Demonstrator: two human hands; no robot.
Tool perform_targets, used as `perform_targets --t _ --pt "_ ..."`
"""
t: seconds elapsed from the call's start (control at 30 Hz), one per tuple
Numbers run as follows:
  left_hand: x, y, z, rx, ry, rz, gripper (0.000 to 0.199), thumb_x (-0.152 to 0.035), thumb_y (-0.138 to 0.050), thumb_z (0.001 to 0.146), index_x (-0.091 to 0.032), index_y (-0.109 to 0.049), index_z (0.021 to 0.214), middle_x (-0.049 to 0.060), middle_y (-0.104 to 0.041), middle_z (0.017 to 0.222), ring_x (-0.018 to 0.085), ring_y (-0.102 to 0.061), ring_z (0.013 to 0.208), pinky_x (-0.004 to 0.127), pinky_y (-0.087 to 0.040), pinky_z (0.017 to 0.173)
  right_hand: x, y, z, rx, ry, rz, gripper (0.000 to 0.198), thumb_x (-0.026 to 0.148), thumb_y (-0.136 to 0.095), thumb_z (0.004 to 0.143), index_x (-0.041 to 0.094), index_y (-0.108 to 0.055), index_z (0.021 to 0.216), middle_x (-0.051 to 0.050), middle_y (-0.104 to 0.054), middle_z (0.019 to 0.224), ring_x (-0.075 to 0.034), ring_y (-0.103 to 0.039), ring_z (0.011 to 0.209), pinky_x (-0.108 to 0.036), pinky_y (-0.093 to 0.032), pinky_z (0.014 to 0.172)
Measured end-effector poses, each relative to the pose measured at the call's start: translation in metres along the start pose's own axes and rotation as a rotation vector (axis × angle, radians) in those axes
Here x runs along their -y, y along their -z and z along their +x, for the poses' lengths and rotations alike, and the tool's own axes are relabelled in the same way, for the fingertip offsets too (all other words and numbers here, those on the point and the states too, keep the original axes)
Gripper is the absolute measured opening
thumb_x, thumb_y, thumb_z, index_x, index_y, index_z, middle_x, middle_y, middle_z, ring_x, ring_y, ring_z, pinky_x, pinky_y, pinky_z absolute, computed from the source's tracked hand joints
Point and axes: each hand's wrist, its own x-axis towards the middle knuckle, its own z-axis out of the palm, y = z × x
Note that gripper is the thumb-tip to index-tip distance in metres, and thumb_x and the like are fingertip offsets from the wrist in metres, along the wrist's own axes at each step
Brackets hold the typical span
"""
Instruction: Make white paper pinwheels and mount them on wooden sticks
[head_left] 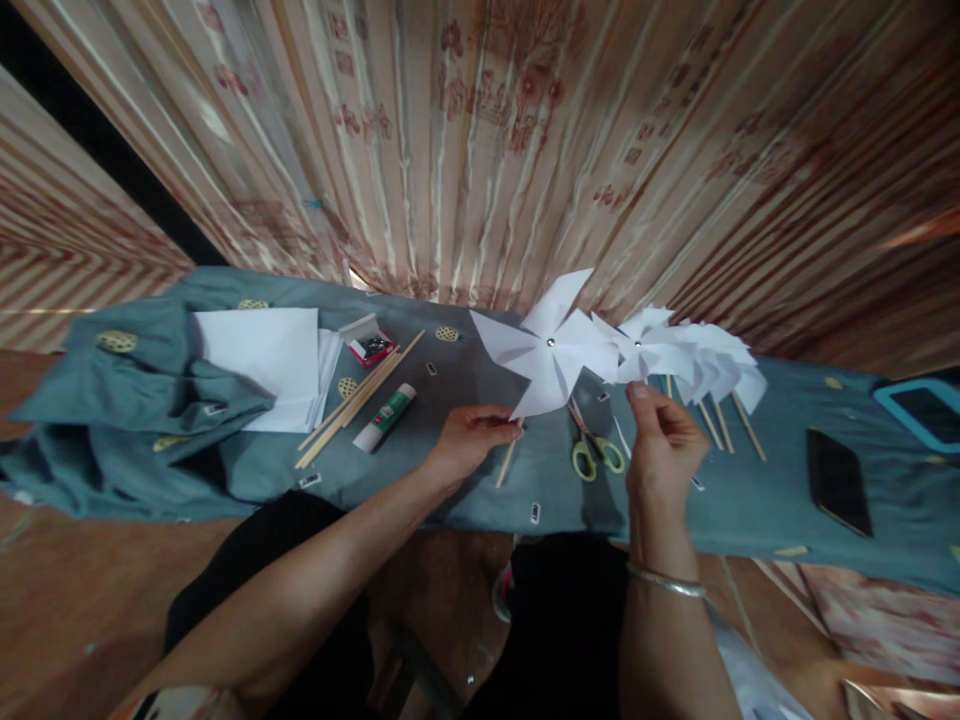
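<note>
My left hand (480, 440) is closed around the thin wooden stick (506, 465) of a white paper pinwheel (551, 375). The pinwheel faces up over the cloth, with a silver pin at its centre. My right hand (667, 430) has its thumb and fingers pinched together just below a second pinwheel (637, 340); whatever lies between the fingertips is too small or hidden to make out. Further right, several finished pinwheels (720, 365) lie overlapped, their sticks pointing toward me. Between my hands, scissors (596, 455) with yellow-green handles rest on the cloth.
Left on the grey-green cloth (450, 505) are white paper sheets (262, 350), an open red box of pins (370, 345), loose wooden sticks (360, 405) and a glue stick (385, 418). A dark phone (838, 482) and blue-framed device (922, 412) lie right. A patterned curtain (420, 150) hangs behind.
</note>
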Motion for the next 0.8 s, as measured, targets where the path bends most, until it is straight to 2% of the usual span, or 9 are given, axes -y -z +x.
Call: perform_targets --t 0.13,0.3,0.47,0.63,0.8 --pt "0.005 0.001 0.001 0.035 0.028 0.057 0.035 -0.031 -0.092 0.038 -0.016 -0.075 0.065 0.002 -0.072 0.065 0.014 -0.061 0.061 0.027 -0.049 0.067 -0.008 0.001 0.011 0.042 0.003 -0.029 0.035 0.045 -0.079 0.067 0.018 -0.075 0.089 -0.004 -0.074 0.088 -0.020 -0.066 0.086 -0.038 -0.050 0.084" --pt "0.008 0.002 0.003 0.039 0.045 0.076 0.037 -0.031 -0.092 0.036 -0.015 -0.075 0.065 0.002 -0.071 0.063 0.013 -0.060 0.059 0.027 -0.048 0.066 -0.013 -0.003 0.014 0.048 -0.029 0.000 0.028 0.042 -0.080 0.063 0.018 -0.076 0.077 -0.003 -0.074 0.080 -0.020 -0.065 0.080 -0.039 -0.050 0.083" --pt "0.003 0.001 0.001 0.051 0.024 0.036 0.035 -0.028 -0.092 0.038 -0.016 -0.077 0.067 0.004 -0.074 0.068 0.015 -0.063 0.064 0.029 -0.051 0.072 -0.012 -0.003 0.010 0.064 -0.060 0.037 0.024 0.041 -0.082 0.062 0.020 -0.075 0.071 -0.001 -0.074 0.075 -0.019 -0.064 0.077 -0.039 -0.049 0.084" --pt "0.000 0.002 0.001 0.032 -0.033 0.055 0.030 -0.027 -0.090 0.043 -0.016 -0.078 0.068 0.003 -0.073 0.067 0.015 -0.063 0.064 0.030 -0.052 0.072 -0.007 -0.005 -0.003 0.140 -0.101 0.013 0.026 0.045 -0.082 0.062 0.021 -0.076 0.070 -0.001 -0.073 0.074 -0.018 -0.062 0.073 -0.035 -0.049 0.075" --pt "0.001 0.003 0.001 0.004 -0.037 0.038 0.026 -0.024 -0.088 0.045 -0.017 -0.078 0.068 0.002 -0.072 0.066 0.015 -0.064 0.064 0.029 -0.053 0.070 -0.004 -0.010 -0.015 0.219 -0.180 0.044 0.024 0.045 -0.082 0.064 0.022 -0.077 0.070 0.001 -0.068 0.065 -0.014 -0.056 0.063 -0.029 -0.045 0.065"
